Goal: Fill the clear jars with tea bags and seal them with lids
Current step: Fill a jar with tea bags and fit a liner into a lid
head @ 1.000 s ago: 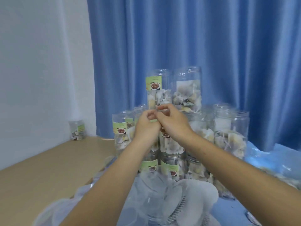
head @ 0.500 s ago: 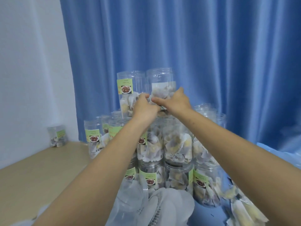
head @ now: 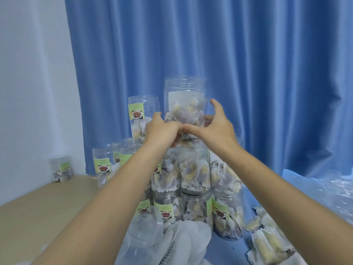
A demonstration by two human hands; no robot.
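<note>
Clear jars filled with tea bags stand stacked in tiers (head: pixel 194 175) against the curtain; several carry green labels. A top jar (head: pixel 184 104) with tea bags inside sits on the middle tier, next to another labelled jar (head: pixel 143 113). My left hand (head: pixel 162 130) curls its fingers against the top jar's lower left side. My right hand (head: pixel 215 125) is at its right side with thumb raised and fingers spread, the index finger lying across the jar's base toward my left hand.
A lone small jar (head: pixel 62 170) stands by the white wall on the tan tabletop (head: pixel 38 207). Loose tea bags (head: pixel 267 243) lie at the lower right on blue cloth (head: pixel 315 197). White lids and clear plastic (head: pixel 172 241) crowd the near front of the stack.
Both hands have risen from the middle of the stack to its top tier with the jar. My right hand's fingers have spread apart from a tight pinch.
</note>
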